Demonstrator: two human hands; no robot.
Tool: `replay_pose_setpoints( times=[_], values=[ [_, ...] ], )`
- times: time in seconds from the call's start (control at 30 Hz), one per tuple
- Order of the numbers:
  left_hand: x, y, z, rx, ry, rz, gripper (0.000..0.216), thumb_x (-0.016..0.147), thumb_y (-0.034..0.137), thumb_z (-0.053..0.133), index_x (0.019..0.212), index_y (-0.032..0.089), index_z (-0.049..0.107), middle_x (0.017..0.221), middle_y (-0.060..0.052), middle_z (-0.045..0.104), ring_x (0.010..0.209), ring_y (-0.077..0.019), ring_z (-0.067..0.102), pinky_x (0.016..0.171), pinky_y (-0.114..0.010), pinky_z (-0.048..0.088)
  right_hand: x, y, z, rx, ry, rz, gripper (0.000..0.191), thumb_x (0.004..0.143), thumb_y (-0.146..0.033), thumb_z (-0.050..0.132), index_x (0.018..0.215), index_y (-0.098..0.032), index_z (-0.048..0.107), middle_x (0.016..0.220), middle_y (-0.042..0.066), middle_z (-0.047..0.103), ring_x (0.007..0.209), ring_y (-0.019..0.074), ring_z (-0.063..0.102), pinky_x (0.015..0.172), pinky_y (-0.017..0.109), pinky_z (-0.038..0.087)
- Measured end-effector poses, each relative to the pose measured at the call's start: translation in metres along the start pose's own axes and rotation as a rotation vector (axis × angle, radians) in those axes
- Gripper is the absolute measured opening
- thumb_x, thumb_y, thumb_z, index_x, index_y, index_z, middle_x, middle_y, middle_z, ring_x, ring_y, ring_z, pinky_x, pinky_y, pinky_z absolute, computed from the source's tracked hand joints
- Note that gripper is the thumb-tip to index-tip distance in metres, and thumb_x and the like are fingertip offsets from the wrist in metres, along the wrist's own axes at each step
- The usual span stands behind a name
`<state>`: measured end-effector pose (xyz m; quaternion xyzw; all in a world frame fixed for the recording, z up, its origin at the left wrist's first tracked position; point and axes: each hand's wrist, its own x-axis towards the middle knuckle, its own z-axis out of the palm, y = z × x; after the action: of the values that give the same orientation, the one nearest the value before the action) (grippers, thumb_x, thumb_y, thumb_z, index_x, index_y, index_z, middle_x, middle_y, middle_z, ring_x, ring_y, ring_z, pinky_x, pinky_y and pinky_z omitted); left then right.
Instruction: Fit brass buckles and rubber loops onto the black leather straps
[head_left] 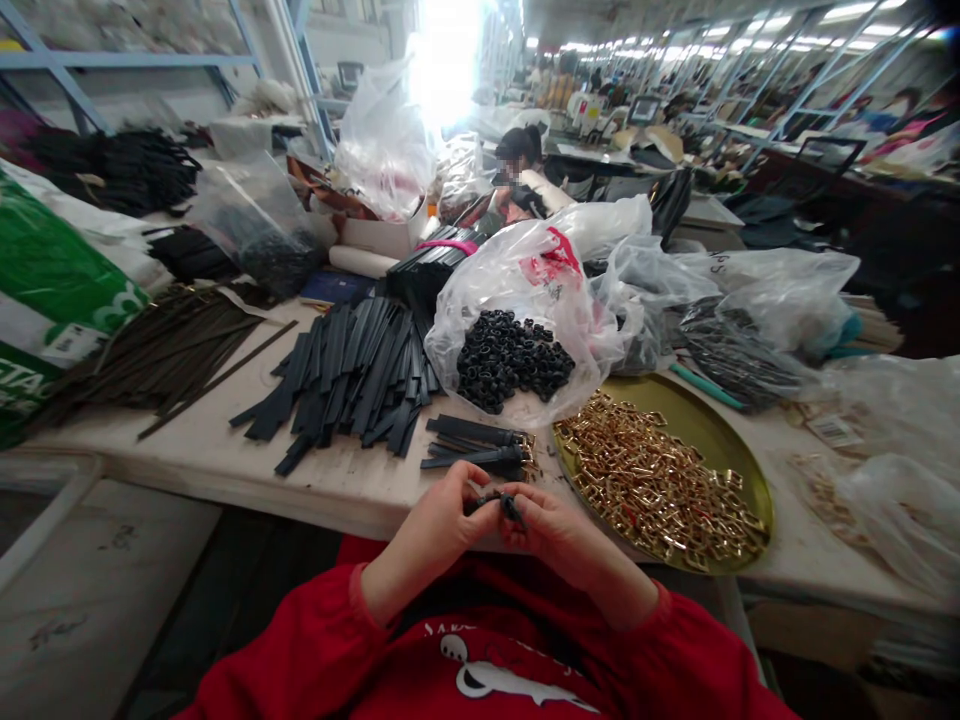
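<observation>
Both hands are together at the near edge of the bench [367,492]. The left hand [448,512] and the right hand [551,525] pinch a small, dark, flexible-looking piece [511,508] between thumbs and fingers; its exact form is partly hidden by the fingers.

Step in hand, as judged: two-handed fingertip manipulation of this piece. The next move appears to call for a firm pinch by one hand while the other adjusts its grip.

Just beyond the hands lie short black flat straps with gold-coloured metal buckles [480,452], buckle ends to the right. To the right, a round brass-coloured tray [759,490] carries a heap of gold-coloured metal buckles [660,480].

Behind the strap group, an open translucent plastic bag with a red print [510,275] holds many small black loops [510,360]. Left of it, long flat black strips [349,365] lie fanned in a pile. Farther left are narrow dark-brown strips [161,345], beside a green-and-white printed sack [52,270].
</observation>
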<state>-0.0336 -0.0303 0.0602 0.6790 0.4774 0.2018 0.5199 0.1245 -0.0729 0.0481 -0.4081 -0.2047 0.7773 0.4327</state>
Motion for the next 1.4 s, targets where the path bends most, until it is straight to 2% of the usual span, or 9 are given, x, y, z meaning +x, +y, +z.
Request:
replay_pose_setpoints(
  times=[0.1,0.2,0.37,0.5,0.8,0.9,1.1,1.3,1.4],
  values=[
    [0.002,0.0,-0.001,0.158,0.06,-0.006,0.027,0.073,0.043,0.058,0.082,0.018,0.052,0.072,0.0,0.061,0.066,-0.0161,0.055,0.059,-0.026,0.039,0.002,0.0,-0.003,0.018,0.004,0.038,0.033,0.06,-0.037,0.076,0.076,-0.017,0.056,0.067,-0.004,0.057,0.058,0.0065,0.05,0.059,0.02,0.04],
    [0.005,0.001,-0.001,0.163,0.045,-0.015,0.021,0.073,0.037,0.059,0.078,0.018,0.056,0.073,-0.001,0.062,0.068,-0.0165,0.056,0.062,-0.027,0.04,0.005,0.0,-0.005,-0.076,0.023,-0.048,0.033,0.062,-0.037,0.075,0.067,-0.017,0.049,0.062,-0.004,0.054,0.057,0.0072,0.048,0.057,0.02,0.037],
    [0.007,0.004,0.002,-0.229,-0.057,-0.073,0.016,0.074,0.028,0.057,0.083,0.015,0.057,0.078,-0.001,0.064,0.071,-0.0134,0.057,0.065,-0.024,0.043,0.013,0.001,-0.007,-0.436,0.299,-0.327,0.026,0.073,-0.039,0.06,0.068,-0.019,0.043,0.057,-0.005,0.049,0.054,0.0097,0.047,0.054,0.023,0.037],
    [0.007,0.005,0.002,-0.424,-0.12,-0.183,0.018,0.072,0.025,0.058,0.086,0.013,0.056,0.073,0.0,0.062,0.064,-0.0105,0.055,0.061,-0.023,0.043,0.016,0.005,-0.012,-0.723,0.478,-0.493,0.018,0.072,-0.028,0.055,0.086,-0.021,0.046,0.061,-0.006,0.049,0.051,0.0102,0.048,0.05,0.022,0.039],
    [0.003,-0.01,0.011,-0.676,-0.272,-0.374,0.03,0.068,0.033,0.068,0.088,0.014,0.057,0.07,0.0,0.064,0.059,-0.0087,0.057,0.056,-0.02,0.041,0.001,0.007,-0.017,-1.337,0.4,-0.665,0.012,0.078,-0.023,0.046,0.083,-0.019,0.055,0.072,0.003,0.06,0.064,0.0154,0.056,0.059,0.025,0.042],
    [0.0,-0.01,0.012,-0.709,-0.262,-0.42,0.03,0.067,0.034,0.069,0.087,0.014,0.057,0.068,0.0,0.064,0.057,-0.0078,0.057,0.054,-0.018,0.041,-0.004,0.004,-0.014,-1.372,0.395,-0.624,0.011,0.079,-0.023,0.045,0.084,-0.019,0.055,0.073,0.003,0.061,0.066,0.0158,0.056,0.06,0.026,0.042],
    [-0.008,-0.016,0.02,-0.665,-0.305,-0.404,0.023,0.069,0.027,0.067,0.085,0.014,0.058,0.069,0.0,0.065,0.056,-0.0075,0.059,0.055,-0.018,0.044,-0.02,0.002,-0.015,-1.328,0.176,-0.476,0.013,0.084,-0.026,0.043,0.085,-0.02,0.054,0.073,0.001,0.061,0.065,0.0142,0.056,0.059,0.024,0.042],
    [-0.008,-0.013,0.026,-0.621,-0.263,-0.319,0.021,0.071,0.022,0.062,0.09,0.015,0.057,0.076,0.0,0.066,0.064,-0.0095,0.062,0.058,-0.018,0.045,-0.014,0.017,-0.013,-1.396,0.454,-0.594,0.013,0.082,-0.026,0.044,0.083,-0.019,0.055,0.074,0.005,0.062,0.067,0.0178,0.057,0.062,0.028,0.041],
    [-0.007,-0.011,0.024,-0.599,-0.25,-0.343,0.021,0.071,0.021,0.061,0.091,0.014,0.055,0.07,0.001,0.065,0.058,-0.0078,0.059,0.052,-0.017,0.041,-0.006,0.018,-0.011,-1.324,0.493,-0.541,0.013,0.081,-0.026,0.044,0.082,-0.019,0.055,0.071,0.003,0.061,0.064,0.0171,0.055,0.059,0.027,0.04]
  ],
)
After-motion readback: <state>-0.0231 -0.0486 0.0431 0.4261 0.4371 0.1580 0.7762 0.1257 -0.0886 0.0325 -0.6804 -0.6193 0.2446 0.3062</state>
